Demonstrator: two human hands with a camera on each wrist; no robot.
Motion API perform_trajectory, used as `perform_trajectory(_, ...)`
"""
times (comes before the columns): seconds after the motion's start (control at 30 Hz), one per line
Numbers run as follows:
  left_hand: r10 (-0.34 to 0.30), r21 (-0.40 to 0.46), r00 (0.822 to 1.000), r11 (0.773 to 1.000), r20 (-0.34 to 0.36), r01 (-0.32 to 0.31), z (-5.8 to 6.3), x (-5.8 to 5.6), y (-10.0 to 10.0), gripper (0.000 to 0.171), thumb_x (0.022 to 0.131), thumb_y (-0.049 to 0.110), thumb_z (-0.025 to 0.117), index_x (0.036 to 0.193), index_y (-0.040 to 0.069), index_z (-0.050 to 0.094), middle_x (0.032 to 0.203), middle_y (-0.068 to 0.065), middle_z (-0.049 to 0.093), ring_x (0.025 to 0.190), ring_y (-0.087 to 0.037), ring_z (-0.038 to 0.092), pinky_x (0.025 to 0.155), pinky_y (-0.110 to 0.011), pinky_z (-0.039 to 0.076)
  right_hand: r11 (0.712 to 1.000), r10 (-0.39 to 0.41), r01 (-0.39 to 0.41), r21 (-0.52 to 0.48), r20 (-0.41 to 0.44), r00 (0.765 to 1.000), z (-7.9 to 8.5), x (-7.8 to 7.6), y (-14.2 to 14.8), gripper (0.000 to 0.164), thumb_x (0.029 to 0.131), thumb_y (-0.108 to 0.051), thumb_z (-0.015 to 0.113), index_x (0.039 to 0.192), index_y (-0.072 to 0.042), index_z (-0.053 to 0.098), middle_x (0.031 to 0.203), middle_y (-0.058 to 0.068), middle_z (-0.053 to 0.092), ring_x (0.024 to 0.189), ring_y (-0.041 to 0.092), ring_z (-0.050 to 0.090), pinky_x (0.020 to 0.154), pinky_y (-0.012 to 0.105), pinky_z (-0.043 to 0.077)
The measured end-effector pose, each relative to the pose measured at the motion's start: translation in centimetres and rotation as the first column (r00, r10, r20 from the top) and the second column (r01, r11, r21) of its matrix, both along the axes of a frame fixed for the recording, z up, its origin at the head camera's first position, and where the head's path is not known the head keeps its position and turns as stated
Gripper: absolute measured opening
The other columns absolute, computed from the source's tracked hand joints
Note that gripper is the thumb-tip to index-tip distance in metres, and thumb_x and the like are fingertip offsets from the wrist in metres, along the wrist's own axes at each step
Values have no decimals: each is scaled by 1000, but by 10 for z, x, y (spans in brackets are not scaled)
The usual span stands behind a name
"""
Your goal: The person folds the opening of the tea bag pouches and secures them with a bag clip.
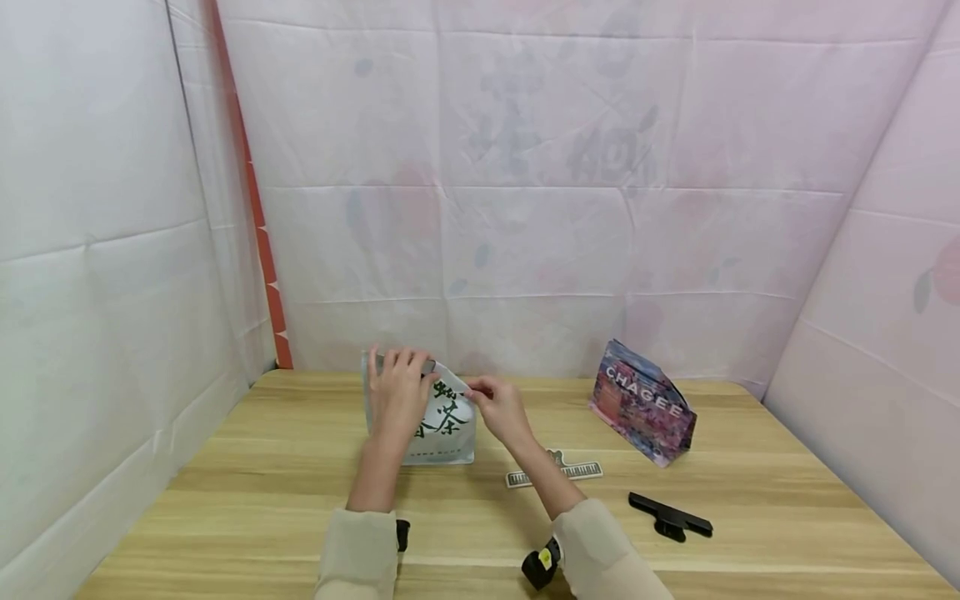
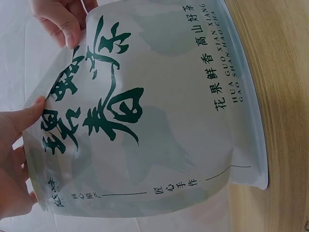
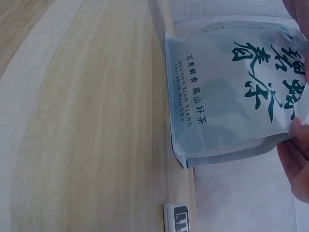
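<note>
A pale green-white tea bag (image 1: 450, 446) with dark green Chinese characters stands upright on the table. My left hand (image 1: 400, 392) holds its top edge at the left, thumb (image 2: 34, 112) on the printed front and fingers behind. My right hand (image 1: 501, 408) pinches the top right corner between thumb and fingers. The top edge slopes down between the hands, folded near the right thumb. A narrow dark grey strip (image 1: 427, 367) shows beside the left fingers in the head view; what it is I cannot tell.
To the right stands a purple-blue CHAGEE bag (image 1: 643, 408). A flat clip with a piano-key pattern (image 1: 583, 471) lies partly behind the right forearm. Nearer the front right is a black bag clip (image 1: 669, 515). White cloth (image 1: 525, 250) hangs behind the wooden table (image 1: 255, 500).
</note>
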State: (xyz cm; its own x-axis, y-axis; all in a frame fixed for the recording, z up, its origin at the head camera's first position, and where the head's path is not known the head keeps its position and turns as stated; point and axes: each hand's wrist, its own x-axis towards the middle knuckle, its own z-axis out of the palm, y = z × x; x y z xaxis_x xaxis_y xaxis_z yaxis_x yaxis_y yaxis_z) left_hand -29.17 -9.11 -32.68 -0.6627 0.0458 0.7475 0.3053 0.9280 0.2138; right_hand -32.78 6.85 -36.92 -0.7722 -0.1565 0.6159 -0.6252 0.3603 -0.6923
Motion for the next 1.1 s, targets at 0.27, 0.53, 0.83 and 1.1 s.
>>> perform_trajectory(0.27, -3, -8, 1000, 1000, 13, 3, 1, 0, 1, 22, 78, 22, 73, 96, 12, 64, 97, -4, 60, 101, -26, 50, 106, -46, 11, 1000, 5, -4, -31, 29, 1000, 0, 2, 0, 5, 79, 6, 66, 84, 5, 68, 76, 11, 66, 67, 17, 58, 59, 25, 48)
perform_trajectory(0.53, 0, -12, 1000, 1000, 26, 1, 2, 1, -1, 23, 79, 23, 72, 97, 12, 64, 97, -5, 60, 102, -26, 49, 106, -46, 12, 995, 96, -97, 4, 28, 995, 8, 6, -2, 15, 84, 3, 63, 99, 5, 65, 90, 13, 65, 84, 25, 62, 75, 36, 50)
perform_trajectory(0.83, -40, -25, 997, 999, 69, 42, 4, 4, -7, 21, 83, 25, 68, 100, 13, 64, 100, -4, 59, 104, -26, 48, 106, -46, 10, 994, 69, -68, 81, -7, 998, 17, 7, -12, 16, 85, 4, 61, 101, 3, 62, 90, 12, 65, 82, 23, 61, 73, 33, 50)
perform_trajectory(1.1, -16, -29, 999, 999, 39, 17, 2, 2, -5, 21, 84, 26, 67, 100, 12, 65, 98, -4, 61, 101, -26, 50, 106, -47, 13, 998, 49, -49, 48, 2, 999, 17, 7, -14, 12, 84, 6, 61, 95, 3, 63, 86, 12, 64, 78, 23, 61, 70, 33, 51)
